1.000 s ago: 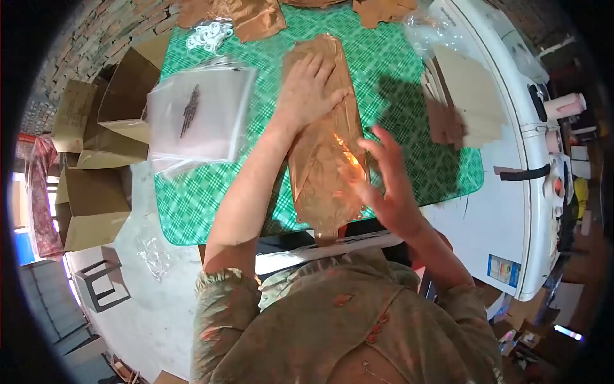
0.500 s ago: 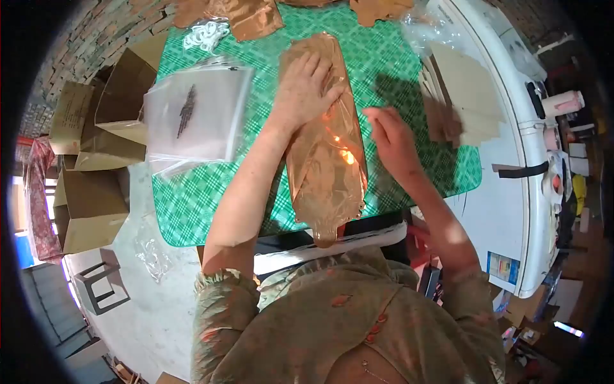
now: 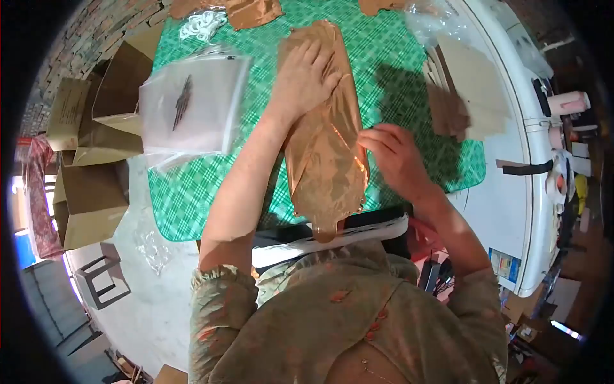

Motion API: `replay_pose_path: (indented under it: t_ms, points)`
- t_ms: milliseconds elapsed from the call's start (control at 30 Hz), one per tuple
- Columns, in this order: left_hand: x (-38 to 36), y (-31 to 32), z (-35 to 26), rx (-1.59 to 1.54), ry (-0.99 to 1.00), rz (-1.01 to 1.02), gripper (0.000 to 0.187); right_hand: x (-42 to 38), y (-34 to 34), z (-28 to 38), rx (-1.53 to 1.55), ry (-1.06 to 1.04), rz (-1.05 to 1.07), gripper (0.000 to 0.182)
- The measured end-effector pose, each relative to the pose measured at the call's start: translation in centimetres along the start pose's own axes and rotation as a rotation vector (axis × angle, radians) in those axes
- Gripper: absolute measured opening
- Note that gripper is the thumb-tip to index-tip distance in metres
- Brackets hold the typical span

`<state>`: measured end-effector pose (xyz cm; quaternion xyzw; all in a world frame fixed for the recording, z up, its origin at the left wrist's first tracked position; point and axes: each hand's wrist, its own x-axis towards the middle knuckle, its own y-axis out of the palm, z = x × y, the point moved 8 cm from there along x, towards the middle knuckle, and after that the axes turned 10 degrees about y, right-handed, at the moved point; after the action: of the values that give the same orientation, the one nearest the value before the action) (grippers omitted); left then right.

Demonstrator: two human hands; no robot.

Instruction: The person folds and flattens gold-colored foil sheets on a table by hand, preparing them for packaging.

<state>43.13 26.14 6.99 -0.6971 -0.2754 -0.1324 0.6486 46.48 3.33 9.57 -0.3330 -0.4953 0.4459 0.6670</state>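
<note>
The left hand (image 3: 304, 83) is lying open on the foil (image 3: 327, 169); the right hand (image 3: 398, 160) is curling beside its edge, grip unclear.

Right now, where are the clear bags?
In the head view, the clear bags lie on the table's left side, between the cardboard boxes and the brown sheet under the left hand.

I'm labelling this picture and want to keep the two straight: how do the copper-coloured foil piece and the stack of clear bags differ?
The foil piece is shiny and copper-coloured; the stack of clear bags is see-through and whitish. The foil piece is long and narrow, with a tab at its near end, while the stack of clear bags is broader and squarish. The left hand presses on the foil piece; neither hand touches the stack of clear bags. Both lie on the green table.
</note>
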Motion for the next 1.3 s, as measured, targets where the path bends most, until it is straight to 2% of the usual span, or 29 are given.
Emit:
replay_pose_path:
  t_ms: [167,267,367,500,600,700,800,900,1000,1100,1133,1200,1233,1300]
  points:
    - [0.1,0.1,0.1,0.019,0.006,0.000,0.061,-2.8,-1.3,1.9,0.292,0.210,0.058,0.051]
    - [0.1,0.1,0.0,0.035,0.025,0.005,0.061,-3.8,-0.9,2.1,0.622,0.468,0.084,0.056]
    - [0.0,0.2,0.1,0.033,0.020,-0.015,0.061,-4.0,0.6,0.7,1.030,0.821,0.103,0.056]
    - [0.1,0.1,0.1,0.021,0.017,-0.009,0.061,-3.5,0.4,0.1,1.293,1.037,0.168,0.057]
    - [0.0,0.2,0.0,0.017,0.022,-0.008,0.061,-3.5,1.5,-0.6,1.545,1.121,0.215,0.059]
    - [0.0,0.4,0.2,0.019,0.033,-0.002,0.062,-2.9,1.8,-0.8,1.497,1.196,0.297,0.044]
    - [0.0,0.3,0.2,0.013,0.017,0.004,0.062,-2.3,3.7,-1.6,1.676,1.209,0.528,0.029]
    - [0.0,0.4,0.2,0.003,0.011,0.006,0.063,-2.1,5.6,-2.2,1.789,1.196,0.660,0.024]
    - [0.0,0.4,0.3,0.001,0.012,0.019,0.063,-0.4,4.2,-2.8,1.541,1.189,0.573,0.022]
    - [-0.1,0.4,0.2,0.019,0.004,0.030,0.063,1.7,2.0,-3.0,1.022,0.883,0.482,0.014]
    - [-0.1,0.3,0.1,0.010,0.001,0.020,0.063,2.2,1.7,-3.1,0.911,0.734,0.369,0.015]
    - [-0.1,0.2,0.2,0.002,0.011,0.003,0.062,2.6,1.7,-2.4,0.684,0.439,0.148,0.023]
    - [0.0,0.3,0.2,0.002,0.024,-0.004,0.062,2.6,1.4,-1.9,0.523,0.377,0.129,0.035]
    - [0.1,0.2,0.2,0.001,0.033,-0.011,0.061,2.4,1.9,-1.9,0.407,0.389,0.051,0.042]
